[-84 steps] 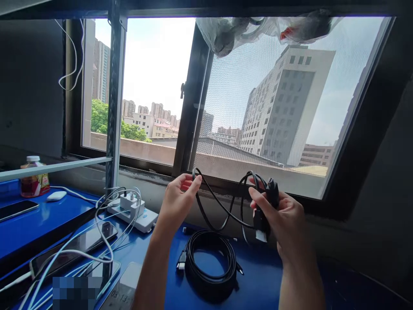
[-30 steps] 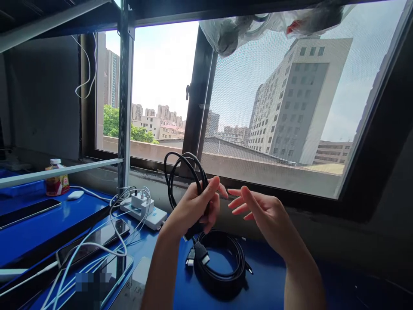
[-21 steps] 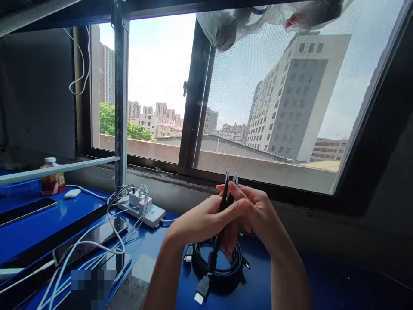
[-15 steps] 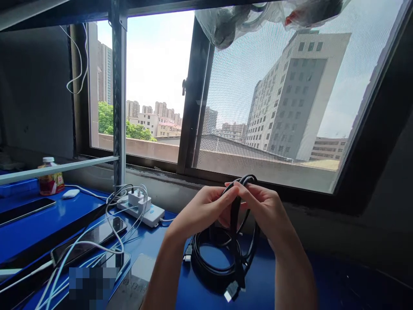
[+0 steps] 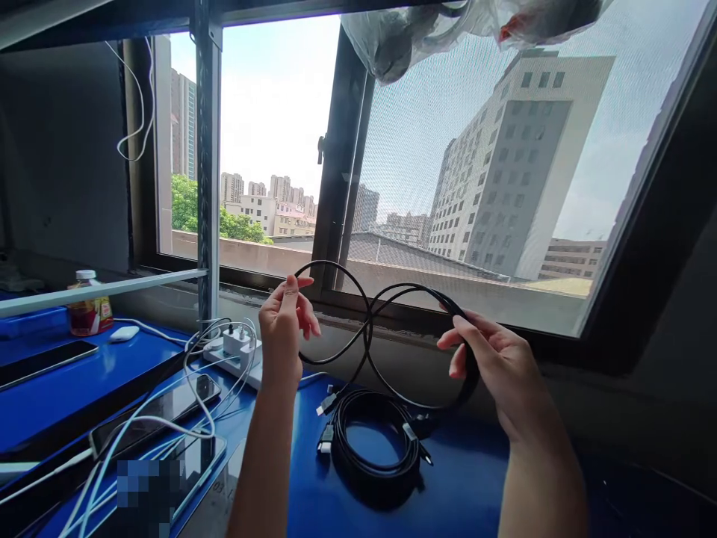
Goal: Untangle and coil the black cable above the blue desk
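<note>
Both hands hold one black cable (image 5: 367,329) in the air, spread into a figure-eight that crosses between them. My left hand (image 5: 284,329) pinches the left loop with thumb and fingers. My right hand (image 5: 496,359) has its fingers curled around the right loop. The cable's two plug ends dangle low, near a second black cable coil (image 5: 373,448) lying on the blue table (image 5: 464,486) just below the hands.
A white power strip (image 5: 232,355) with chargers and white cords stands left of my left hand. Phones (image 5: 154,418) lie on the blue surface at lower left. A small bottle (image 5: 88,302) and white mouse (image 5: 124,334) sit far left. A window and metal shelf post (image 5: 205,164) are behind.
My hands were together on the bunched cable; now they have pulled apart sideways, opening it into a wide figure-eight. The lower coil has not moved.
</note>
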{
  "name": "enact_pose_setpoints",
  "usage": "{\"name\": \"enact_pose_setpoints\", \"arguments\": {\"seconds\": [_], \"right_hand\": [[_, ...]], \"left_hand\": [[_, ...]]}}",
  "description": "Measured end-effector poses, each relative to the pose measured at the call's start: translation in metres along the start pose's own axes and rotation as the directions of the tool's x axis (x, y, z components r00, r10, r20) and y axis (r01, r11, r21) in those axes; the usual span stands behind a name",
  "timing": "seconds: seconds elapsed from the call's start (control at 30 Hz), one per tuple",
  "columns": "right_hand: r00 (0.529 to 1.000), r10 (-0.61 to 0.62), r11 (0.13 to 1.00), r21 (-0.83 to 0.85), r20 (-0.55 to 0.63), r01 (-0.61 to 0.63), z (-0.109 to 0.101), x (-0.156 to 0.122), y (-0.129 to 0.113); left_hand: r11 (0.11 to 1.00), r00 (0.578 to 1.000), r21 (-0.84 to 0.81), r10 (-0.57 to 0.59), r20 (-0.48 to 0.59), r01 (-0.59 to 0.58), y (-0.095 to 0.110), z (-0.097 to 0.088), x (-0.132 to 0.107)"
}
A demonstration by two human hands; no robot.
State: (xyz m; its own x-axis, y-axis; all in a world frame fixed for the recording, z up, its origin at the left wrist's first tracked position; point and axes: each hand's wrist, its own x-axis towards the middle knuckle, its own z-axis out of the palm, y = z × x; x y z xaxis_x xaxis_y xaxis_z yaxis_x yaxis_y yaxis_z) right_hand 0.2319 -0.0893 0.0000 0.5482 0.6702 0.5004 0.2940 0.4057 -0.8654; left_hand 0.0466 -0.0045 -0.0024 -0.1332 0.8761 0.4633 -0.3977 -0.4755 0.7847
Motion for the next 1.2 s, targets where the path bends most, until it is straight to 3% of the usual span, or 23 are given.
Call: {"name": "enact_pose_setpoints", "arguments": {"seconds": [0.1,0.23,0.37,0.57,0.7,0.87,0.93,1.03,1.13,1.2], "right_hand": [[1.000,-0.027,0.999,-0.019,-0.003,0.027,-0.002,0.001,0.002],[1.000,-0.005,0.999,-0.047,-0.017,0.004,0.003,0.002,0.004],[0.997,0.041,0.999,-0.026,-0.062,-0.042,0.012,-0.001,0.002],[0.987,0.141,0.989,-0.041,-0.071,-0.144,0.018,0.001,0.002],[0.981,0.170,0.982,-0.071,-0.090,-0.176,0.015,0.008,0.010],[0.972,0.153,0.987,-0.015,-0.181,-0.158,-0.004,0.014,0.017],[0.968,0.185,0.983,0.021,-0.171,-0.185,-0.014,0.014,0.016],[0.965,0.247,0.967,0.087,-0.086,-0.240,-0.023,0.012,0.012],[0.954,0.294,0.944,0.174,-0.051,-0.281,-0.023,0.010,0.007],[0.953,0.296,0.936,0.217,-0.062,-0.277,-0.021,0.010,0.004]], "left_hand": [[0.993,0.994,-0.094,0.062,-0.087,-0.070,0.005,-0.007,0.002],[0.944,0.987,-0.291,0.136,-0.081,-0.154,0.010,-0.008,0.002],[0.848,0.986,-0.508,0.169,-0.015,-0.153,0.012,-0.004,-0.001],[0.722,0.977,-0.691,0.172,0.129,-0.035,0.016,-0.001,-0.007],[0.627,0.994,-0.778,0.098,0.046,-0.026,0.016,-0.008,0.000],[0.536,0.993,-0.836,0.047,-0.105,-0.114,0.019,-0.032,0.015],[0.546,0.986,-0.824,0.017,-0.167,-0.149,0.021,-0.042,0.017],[0.680,0.986,-0.717,0.048,-0.160,-0.150,0.024,-0.050,0.015],[0.821,0.984,-0.543,0.131,-0.124,-0.178,0.026,-0.046,0.008],[0.859,0.976,-0.464,0.176,-0.128,-0.216,0.027,-0.040,0.004]]}}
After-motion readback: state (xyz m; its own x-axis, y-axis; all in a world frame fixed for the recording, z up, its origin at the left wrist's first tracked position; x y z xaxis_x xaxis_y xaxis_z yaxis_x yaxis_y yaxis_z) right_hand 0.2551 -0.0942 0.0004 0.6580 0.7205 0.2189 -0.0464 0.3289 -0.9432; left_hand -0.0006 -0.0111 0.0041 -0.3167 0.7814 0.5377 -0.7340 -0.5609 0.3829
